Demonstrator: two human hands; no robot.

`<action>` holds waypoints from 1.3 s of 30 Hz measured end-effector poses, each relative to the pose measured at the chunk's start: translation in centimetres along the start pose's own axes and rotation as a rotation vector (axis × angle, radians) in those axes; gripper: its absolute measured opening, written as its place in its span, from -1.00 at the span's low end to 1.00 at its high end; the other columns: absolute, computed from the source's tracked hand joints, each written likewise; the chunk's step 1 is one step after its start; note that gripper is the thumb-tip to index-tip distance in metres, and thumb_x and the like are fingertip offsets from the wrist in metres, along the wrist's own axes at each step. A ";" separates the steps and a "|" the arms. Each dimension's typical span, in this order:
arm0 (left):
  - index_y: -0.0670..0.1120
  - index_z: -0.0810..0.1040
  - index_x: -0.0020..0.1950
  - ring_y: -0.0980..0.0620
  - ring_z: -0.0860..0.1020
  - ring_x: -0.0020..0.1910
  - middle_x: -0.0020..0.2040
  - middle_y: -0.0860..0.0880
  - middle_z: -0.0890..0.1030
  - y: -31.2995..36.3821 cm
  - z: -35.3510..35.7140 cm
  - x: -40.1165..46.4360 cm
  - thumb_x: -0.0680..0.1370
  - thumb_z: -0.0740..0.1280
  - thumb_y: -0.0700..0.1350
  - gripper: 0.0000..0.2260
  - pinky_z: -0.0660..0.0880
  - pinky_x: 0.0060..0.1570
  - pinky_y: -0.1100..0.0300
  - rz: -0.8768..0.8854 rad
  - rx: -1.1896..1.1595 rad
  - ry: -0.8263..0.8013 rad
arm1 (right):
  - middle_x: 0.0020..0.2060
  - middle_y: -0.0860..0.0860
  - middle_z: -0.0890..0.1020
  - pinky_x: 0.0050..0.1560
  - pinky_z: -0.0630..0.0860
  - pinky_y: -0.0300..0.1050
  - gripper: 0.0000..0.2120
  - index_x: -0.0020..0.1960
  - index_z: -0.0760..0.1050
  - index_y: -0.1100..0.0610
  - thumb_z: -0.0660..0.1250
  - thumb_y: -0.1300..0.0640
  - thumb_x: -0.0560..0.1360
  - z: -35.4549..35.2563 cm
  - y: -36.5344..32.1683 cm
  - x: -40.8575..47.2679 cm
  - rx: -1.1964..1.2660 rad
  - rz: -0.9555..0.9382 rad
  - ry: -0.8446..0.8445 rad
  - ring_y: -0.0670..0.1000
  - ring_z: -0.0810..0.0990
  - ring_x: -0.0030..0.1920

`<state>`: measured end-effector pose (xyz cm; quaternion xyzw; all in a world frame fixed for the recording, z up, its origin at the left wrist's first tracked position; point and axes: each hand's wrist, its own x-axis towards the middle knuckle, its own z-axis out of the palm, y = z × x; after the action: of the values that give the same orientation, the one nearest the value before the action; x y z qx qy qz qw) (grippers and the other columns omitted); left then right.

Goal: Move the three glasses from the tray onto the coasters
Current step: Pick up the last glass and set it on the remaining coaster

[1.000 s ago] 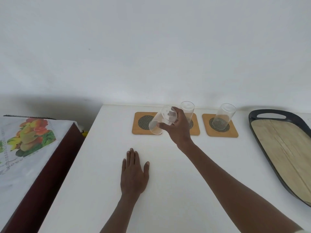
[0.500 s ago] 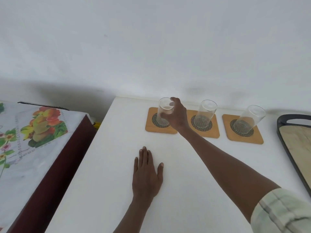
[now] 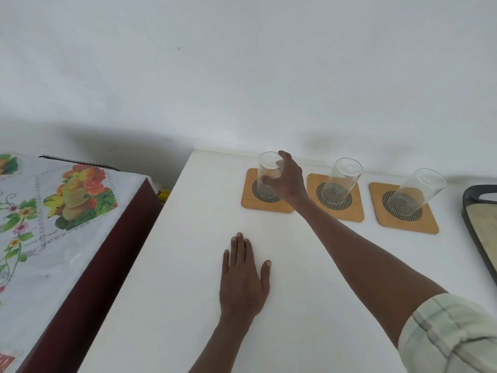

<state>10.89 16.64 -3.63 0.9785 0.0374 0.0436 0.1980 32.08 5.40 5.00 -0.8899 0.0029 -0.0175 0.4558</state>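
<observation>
Blocking the right side of the left glass (image 3: 267, 170) and part of the left coaster (image 3: 265, 193) is the right hand (image 3: 289, 181), centre-upper frame. Fingers (image 3: 282, 157) are wrapped round the glass; whether its base is fully seated on the coaster mesh cannot be told, since the palm covers that edge. The middle glass (image 3: 340, 179) is seen on the middle coaster (image 3: 336, 201), the right glass (image 3: 415, 191) on the right coaster (image 3: 403, 208); both appear tilted by lens distortion. The tray (image 3: 476, 224) is cut off at the right edge, only its dark rim and a strip of wood shown. The left hand (image 3: 243, 281) is laid flat on the white table (image 3: 174, 265), fingers together, gripping nothing. A checked sleeve (image 3: 446, 335) is cropped lower right. A floral cloth (image 3: 48, 211) is seen on a second table, left.
</observation>
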 end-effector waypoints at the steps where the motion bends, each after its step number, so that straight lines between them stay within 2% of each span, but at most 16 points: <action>1: -0.14 0.03 0.60 0.03 -0.08 0.61 0.63 -0.07 0.00 0.0 0.0 0.0 0.63 -0.05 0.21 -0.36 -0.10 0.57 0.10 0.000 0.000 0.000 | 0.32 0.10 0.52 0.25 0.31 -0.07 -0.15 0.54 0.21 0.10 0.55 0.06 0.37 -0.1 0.0 0.0 -0.006 -0.001 -0.008 0.14 0.36 0.39; 4: -0.15 0.05 0.59 0.02 -0.08 0.61 0.63 -0.07 0.01 0.0 -0.1 0.0 0.63 -0.05 0.21 -0.36 -0.10 0.57 0.10 0.001 0.000 0.005 | 0.33 0.09 0.51 0.22 0.30 -0.11 -0.14 0.55 0.19 0.11 0.55 0.05 0.38 -0.4 0.2 0.1 -0.023 -0.009 -0.030 0.14 0.37 0.39; 9: -0.15 0.06 0.59 0.02 -0.06 0.61 0.62 -0.08 0.02 0.1 -0.1 -0.1 0.63 -0.06 0.21 -0.36 -0.08 0.57 0.09 0.001 0.006 0.013 | 0.34 0.10 0.51 0.30 0.36 -0.01 -0.13 0.56 0.18 0.12 0.55 0.06 0.38 -0.7 0.2 0.3 -0.047 -0.025 -0.056 0.15 0.42 0.38; 14: -0.15 0.07 0.59 0.02 -0.06 0.61 0.62 -0.08 0.03 0.0 -0.1 -0.1 0.63 -0.03 0.20 -0.37 -0.06 0.57 0.08 -0.001 0.000 0.011 | 0.32 0.09 0.51 0.31 0.38 -0.01 -0.13 0.55 0.20 0.12 0.56 0.06 0.38 -0.5 0.3 0.3 -0.031 -0.030 -0.033 0.14 0.42 0.36; 26: -0.14 0.04 0.60 0.04 -0.10 0.61 0.63 -0.06 0.00 -0.1 0.1 0.0 0.63 -0.05 0.22 -0.36 -0.10 0.57 0.10 -0.006 -0.002 0.002 | 0.33 0.13 0.49 0.21 0.30 -0.13 -0.16 0.55 0.19 0.13 0.54 0.08 0.40 -0.2 0.7 0.2 -0.032 -0.048 -0.023 0.14 0.40 0.36; 32: -0.14 0.03 0.60 0.04 -0.10 0.61 0.63 -0.06 -0.02 0.1 0.3 -0.3 0.62 -0.06 0.22 -0.36 -0.07 0.58 0.07 -0.004 -0.010 -0.009 | 0.48 0.19 0.27 0.44 0.20 0.07 0.08 0.61 -0.10 0.13 0.55 -0.08 0.39 -1.1 0.1 -0.9 -0.001 -0.039 -0.049 0.20 0.21 0.49; 35: -0.14 0.04 0.60 0.04 -0.10 0.61 0.63 -0.06 -0.02 0.4 0.0 -0.2 0.62 -0.06 0.22 -0.36 -0.06 0.58 0.07 0.009 -0.006 -0.001 | 0.44 0.22 0.32 0.42 0.23 0.05 -0.06 0.60 -0.02 0.22 0.46 -0.10 0.47 -2.3 -0.5 -3.1 -0.036 -0.173 0.130 0.21 0.27 0.45; 37: -0.14 0.05 0.59 0.04 -0.09 0.61 0.63 -0.06 -0.01 0.2 0.0 0.0 0.63 -0.04 0.21 -0.36 -0.07 0.58 0.07 0.001 -0.009 -0.006 | 0.36 0.25 0.40 0.42 0.30 0.06 -0.24 0.56 0.11 0.31 0.37 -0.02 0.55 -2.1 -0.2 -5.1 -0.144 -0.308 0.265 0.23 0.36 0.38; 39: -0.14 0.05 0.59 0.03 -0.08 0.61 0.63 -0.07 0.00 -0.2 0.1 0.1 0.63 -0.03 0.20 -0.37 -0.08 0.58 0.08 -0.012 -0.006 -0.013 | 0.33 0.25 0.45 0.41 0.35 0.10 -0.37 0.51 0.20 0.33 0.32 0.05 0.59 -1.4 0.9 -7.6 -0.206 -0.366 0.345 0.23 0.41 0.35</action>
<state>11.02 16.74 -3.81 0.9779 0.0418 0.0361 0.2016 24.48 3.91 4.92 -0.9012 -0.0785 -0.2505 0.3448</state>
